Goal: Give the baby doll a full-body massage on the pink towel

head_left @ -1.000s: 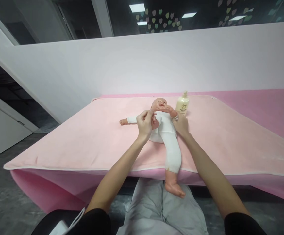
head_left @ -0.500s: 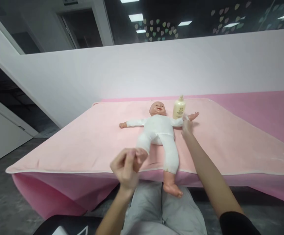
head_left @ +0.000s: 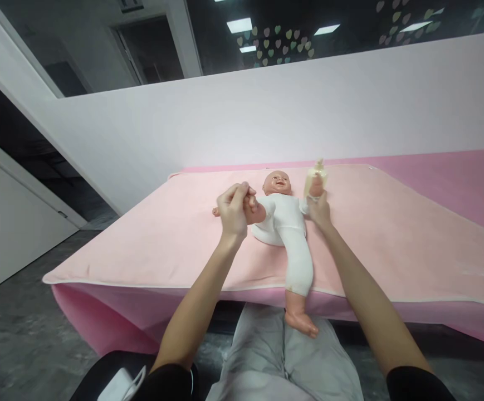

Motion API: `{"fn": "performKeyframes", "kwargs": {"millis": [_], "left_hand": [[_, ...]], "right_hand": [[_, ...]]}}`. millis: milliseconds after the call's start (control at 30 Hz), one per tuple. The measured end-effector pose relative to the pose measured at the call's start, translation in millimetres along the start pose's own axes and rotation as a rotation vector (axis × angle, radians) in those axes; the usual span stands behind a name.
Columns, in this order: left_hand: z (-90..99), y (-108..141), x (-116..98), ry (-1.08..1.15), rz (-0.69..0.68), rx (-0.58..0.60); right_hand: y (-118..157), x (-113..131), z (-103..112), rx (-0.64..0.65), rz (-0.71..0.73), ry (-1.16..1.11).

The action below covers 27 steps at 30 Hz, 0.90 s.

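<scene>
A baby doll with a white cloth body lies face up on the pink mat, its head toward the wall. My left hand is closed around the foot of one of its legs, which is raised and bent up toward the body. My right hand grips the doll's arm near the wrist, and the doll's hand points up in front of a pale yellow pump bottle. The doll's other leg stretches down over the mat's near edge. Its other arm is mostly hidden behind my left hand.
A white wall with dark glass above it stands behind the table. Pink cloth hangs over the near edge. At lower left is a black seat with a white device and cable on it.
My left hand has lifted the doll's leg up and forward, bending it toward the body. My right hand has raised the doll's arm from lying sideways to pointing up. The view has shifted slightly.
</scene>
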<state>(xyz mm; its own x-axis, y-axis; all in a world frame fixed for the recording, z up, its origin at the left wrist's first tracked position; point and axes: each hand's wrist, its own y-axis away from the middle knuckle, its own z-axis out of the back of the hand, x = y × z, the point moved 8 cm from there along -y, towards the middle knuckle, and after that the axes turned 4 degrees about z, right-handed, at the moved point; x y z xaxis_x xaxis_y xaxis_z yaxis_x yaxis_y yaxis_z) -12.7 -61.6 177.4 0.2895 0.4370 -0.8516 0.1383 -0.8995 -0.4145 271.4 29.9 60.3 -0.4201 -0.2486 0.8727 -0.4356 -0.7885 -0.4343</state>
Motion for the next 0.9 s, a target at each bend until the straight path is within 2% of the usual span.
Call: {"fn": "performKeyframes", "kwargs": {"millis": [67,100,200,267,300,367,433,467,500,567,633,700,733,800,867,900], "left_hand": [[15.2,35.2,-22.7,-0.029,-0.05,-0.048],[22.3,55.4,-23.6,-0.048,-0.052,-0.072],[32.0,110.1,9.3,-0.129,0.1,-0.066],[28.2,126.7,28.6,-0.133,0.193,-0.019],[25.4,125.4,28.8,-0.093,0.195,-0.011],[19.6,104.1,10.2,0.014,0.099,-0.019],[11.2,67.2,-14.4,0.065,-0.047,-0.006],[7.0,46.4,-18.7,0.06,-0.084,-0.008],[2.3,25.7,-14.0,0.047,-0.074,-0.008],[-7.9,-8.3,13.6,0.002,-0.006,0.009],[-15.9,-25.7,45.3,-0.066,0.044,0.021],[-24.0,-25.4,60.2,-0.099,0.071,0.072],[-28.1,-19.2,58.2,-0.102,0.078,0.115],[-32.5,3.4,38.9,-0.098,0.085,0.202],[-31.5,36.8,16.4,-0.126,0.1,0.282],[-27.0,54.9,10.6,-0.15,0.125,0.286]], "right_hand": [[-7.0,-29.3,12.1,-0.174,-0.186,-0.168],[-9.2,-40.5,14.4,-0.218,-0.242,-0.239],[-12.1,-58.3,13.6,-0.236,-0.348,-0.367],[-11.1,-55.4,12.5,-0.217,-0.367,-0.35],[-10.1,-49.8,12.2,-0.205,-0.352,-0.311],[-5.9,-35.8,11.5,-0.179,-0.311,-0.181],[-0.8,-16.7,7.9,-0.116,-0.199,-0.014],[1.8,-4.1,3.1,-0.055,-0.09,0.069],[5.6,10.2,-4.2,0.028,0.054,0.154],[18.0,34.4,-21.0,0.197,0.342,0.329],[28.3,44.4,-30.5,0.293,0.502,0.467],[28.7,44.1,-29.1,0.296,0.507,0.469],[26.1,41.5,-26.2,0.285,0.471,0.412],[18.2,31.8,-19.9,0.248,0.363,0.25],[8.9,15.2,-14.1,0.182,0.213,0.12],[4.7,4.8,-11.1,0.134,0.13,0.081]]}}
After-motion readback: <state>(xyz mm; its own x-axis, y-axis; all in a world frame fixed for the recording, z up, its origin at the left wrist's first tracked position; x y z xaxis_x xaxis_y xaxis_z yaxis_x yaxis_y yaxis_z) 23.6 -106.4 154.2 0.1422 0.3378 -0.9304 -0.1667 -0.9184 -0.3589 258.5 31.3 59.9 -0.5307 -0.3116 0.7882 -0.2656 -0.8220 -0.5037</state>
